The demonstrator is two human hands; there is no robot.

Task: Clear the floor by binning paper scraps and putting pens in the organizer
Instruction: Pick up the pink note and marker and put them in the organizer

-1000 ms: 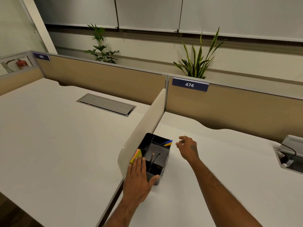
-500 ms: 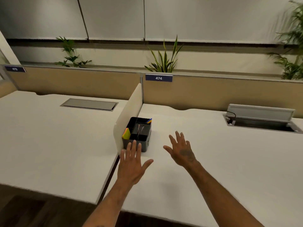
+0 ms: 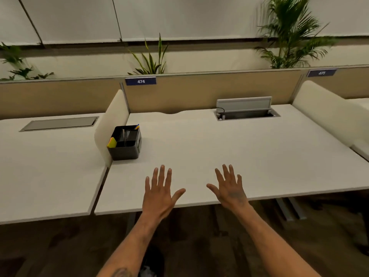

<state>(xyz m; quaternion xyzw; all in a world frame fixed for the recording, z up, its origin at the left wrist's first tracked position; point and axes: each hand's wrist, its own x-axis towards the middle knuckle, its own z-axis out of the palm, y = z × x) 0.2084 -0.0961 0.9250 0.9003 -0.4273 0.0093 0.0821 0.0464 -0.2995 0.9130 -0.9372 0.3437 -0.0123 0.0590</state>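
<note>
The organizer (image 3: pixel 125 142) stands on the white desk (image 3: pixel 219 152) against the left divider (image 3: pixel 108 128), pens inside, now farther from both hands than half a second ago. The left hand (image 3: pixel 159 193) and right hand (image 3: pixel 229 189) have drawn back to the desk's near edge, fingers spread, holding nothing.

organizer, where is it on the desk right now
In the head view the black organizer stands on the left part of the white desk, against the cream side divider and below the 474 label, beyond the left hand.
</note>
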